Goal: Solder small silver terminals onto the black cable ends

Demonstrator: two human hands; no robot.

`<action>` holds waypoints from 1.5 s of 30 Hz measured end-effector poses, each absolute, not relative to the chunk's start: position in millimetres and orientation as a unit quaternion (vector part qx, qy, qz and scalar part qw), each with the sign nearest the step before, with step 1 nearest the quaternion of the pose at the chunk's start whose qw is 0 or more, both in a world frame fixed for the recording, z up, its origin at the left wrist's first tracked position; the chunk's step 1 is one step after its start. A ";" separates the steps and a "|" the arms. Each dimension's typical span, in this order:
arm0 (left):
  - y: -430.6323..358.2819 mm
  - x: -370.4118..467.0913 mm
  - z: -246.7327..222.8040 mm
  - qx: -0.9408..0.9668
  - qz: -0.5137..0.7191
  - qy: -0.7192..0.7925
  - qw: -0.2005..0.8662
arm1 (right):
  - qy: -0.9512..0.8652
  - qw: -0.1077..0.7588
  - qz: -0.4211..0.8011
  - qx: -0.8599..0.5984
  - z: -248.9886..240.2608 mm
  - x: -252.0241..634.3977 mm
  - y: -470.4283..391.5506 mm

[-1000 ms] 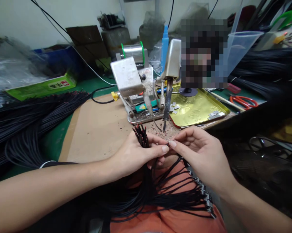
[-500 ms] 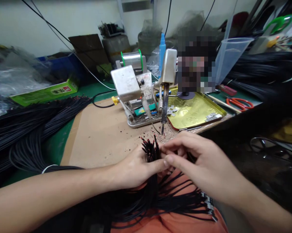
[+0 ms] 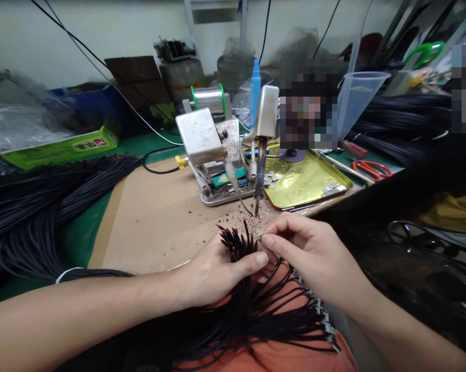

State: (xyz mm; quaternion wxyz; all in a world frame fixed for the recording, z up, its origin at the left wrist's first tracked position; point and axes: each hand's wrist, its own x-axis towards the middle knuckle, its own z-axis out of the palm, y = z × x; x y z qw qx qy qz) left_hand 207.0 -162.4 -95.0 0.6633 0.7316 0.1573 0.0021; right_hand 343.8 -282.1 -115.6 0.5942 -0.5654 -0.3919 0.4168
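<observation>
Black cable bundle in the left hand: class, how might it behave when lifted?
The black cable bundle would probably flop, since its strands curve over the orange cloth. Its upper ends would likely splay, as they fan out above the left hand.

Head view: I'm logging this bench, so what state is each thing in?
Thin black red-tipped cables: bunched, tips up.
Left hand: closed around cables.
Right hand: thumb and forefinger together, grip unclear.
Dark metal soldering iron: tip down, power unclear.
Gold metal tray: open, holding flat silver pieces.
Blue plastic bottle: upright.
Green-rimmed silver solder spool: on its side.
Red-handled tool: lying flat.
</observation>
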 end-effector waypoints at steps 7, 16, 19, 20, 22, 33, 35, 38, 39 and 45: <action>-162.6 208.6 -97.9 0.717 0.023 0.177 0.674 | -0.459 0.538 0.303 -0.639 -113.0 341.8 -283.7; -162.3 205.0 -97.8 0.742 0.072 0.261 0.613 | -0.444 0.523 0.286 -0.669 -114.1 349.2 -285.3; -163.3 205.7 -93.5 0.723 0.062 0.286 0.626 | -0.426 0.540 0.349 -0.637 -115.8 350.7 -285.1; -163.8 205.8 -92.8 0.714 0.055 0.292 0.634 | -0.420 0.548 0.368 -0.622 -116.3 351.1 -284.9; -164.8 205.6 -92.5 0.703 0.052 0.294 0.645 | -0.412 0.565 0.398 -0.594 -117.1 352.8 -284.6; -164.0 206.0 -93.1 0.708 0.046 0.256 0.657 | -0.402 0.648 0.392 -0.514 -133.1 350.2 -282.0; -162.9 205.7 -91.4 0.711 0.032 0.253 0.655 | -0.400 0.674 0.366 -0.502 -137.2 339.8 -279.9; -162.6 205.3 -90.8 0.706 0.024 0.254 0.661 | -0.443 0.659 0.313 -0.521 -134.7 338.8 -277.4; -162.9 205.2 -91.2 0.700 0.022 0.257 0.666 | -0.472 0.634 0.291 -0.539 -131.2 345.8 -277.0; -166.0 206.9 -95.5 0.621 0.027 0.332 0.710 | -0.369 0.438 -0.047 -0.818 -111.1 451.3 -280.8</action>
